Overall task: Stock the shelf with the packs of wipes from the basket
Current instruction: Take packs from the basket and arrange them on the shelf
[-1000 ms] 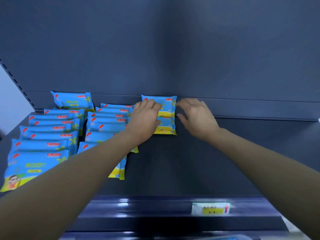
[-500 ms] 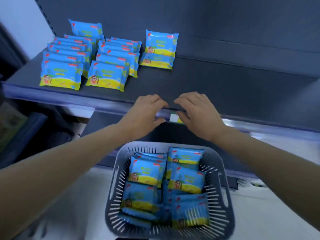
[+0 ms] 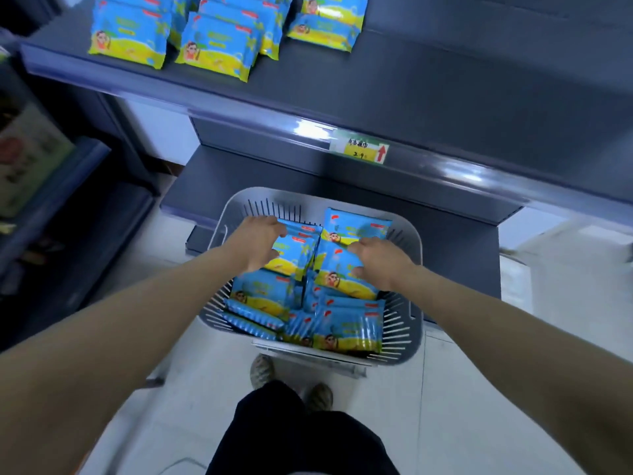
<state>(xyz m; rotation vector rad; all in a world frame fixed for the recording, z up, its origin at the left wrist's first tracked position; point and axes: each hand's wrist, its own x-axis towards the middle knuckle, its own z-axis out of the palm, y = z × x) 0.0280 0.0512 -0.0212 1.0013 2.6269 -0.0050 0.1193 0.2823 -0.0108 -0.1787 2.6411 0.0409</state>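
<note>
In the basket (image 3: 308,196), the left hand (image 3: 262,246) and right hand (image 3: 380,264) each curl round one of the packs (image 3: 263,293); slick wrappers may slip while lifting to the shelf (image 3: 445,80).

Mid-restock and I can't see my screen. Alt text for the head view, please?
Both hands are in the grey basket: the left hand grips one pack of wipes, the right hand grips a second pack beside it, with more packs around them. Above, the dark shelf already holds rows of stocked packs at its left end.
</note>
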